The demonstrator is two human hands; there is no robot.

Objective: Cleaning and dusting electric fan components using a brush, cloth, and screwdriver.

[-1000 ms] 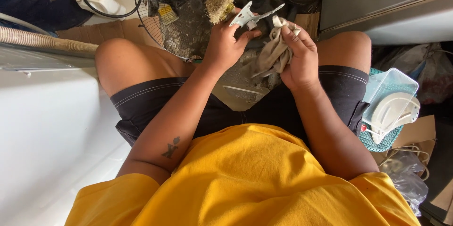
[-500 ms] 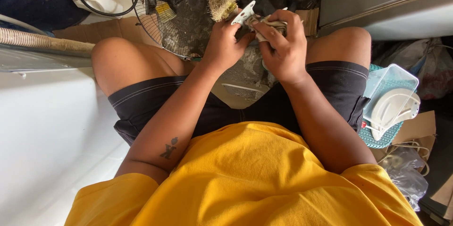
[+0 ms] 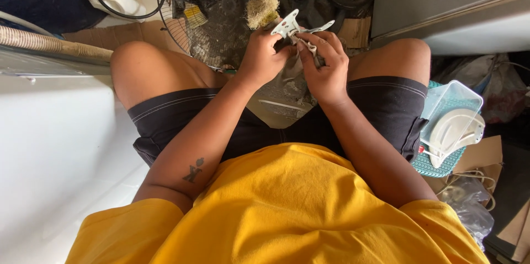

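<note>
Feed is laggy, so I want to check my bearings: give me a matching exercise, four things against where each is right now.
Things:
1. white metal bracket
2. bristle brush
3. grey rag
4. clear plastic box

Places:
a. beside the right thigh
b. just beyond the left hand
c. pinched in the left hand's fingers
d. pressed to the bracket by the right hand

Pairs: 1-c, 2-b, 3-d, 4-a

We look down over yellow shirt (image 3: 287, 209) and black shorts (image 3: 381, 104) at seated lap. Our left hand (image 3: 264, 57) grips small white plastic part (image 3: 290, 25) with thin prongs. Our right hand (image 3: 326, 65) presses grey rag (image 3: 308, 49) against it, fingers curled. Bristly tan brush (image 3: 261, 9) just beyond left hand. Dusty wire fan grille (image 3: 212, 32) lies behind. White fan piece (image 3: 452, 131) in clear tub (image 3: 461, 97) beside right thigh.
</note>
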